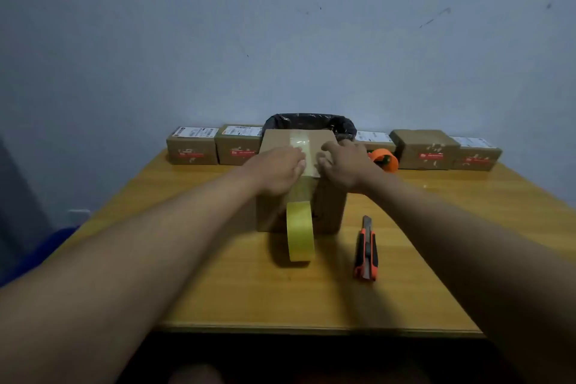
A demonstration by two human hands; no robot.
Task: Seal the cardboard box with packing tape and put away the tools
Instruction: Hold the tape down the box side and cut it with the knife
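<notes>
A brown cardboard box (330, 209) stands in the middle of the wooden table (218, 290). A strip of clear tape runs along its top seam and down its front face to a yellow tape roll (300, 231), which hangs against the front of the box. My left hand (277, 170) and my right hand (346, 165) lie palm-down on the box top, on either side of the strip, fingers spread and pressing. Neither hand holds anything. An orange and black utility knife (367, 251) lies on the table to the right of the box.
A row of small taped cardboard boxes (191, 146) lines the table's far edge on both sides. A bin with a black bag (311, 121) stands behind the middle box. An orange tape dispenser (385, 159) lies at the back right. A blue crate (40, 246) sits low on the left.
</notes>
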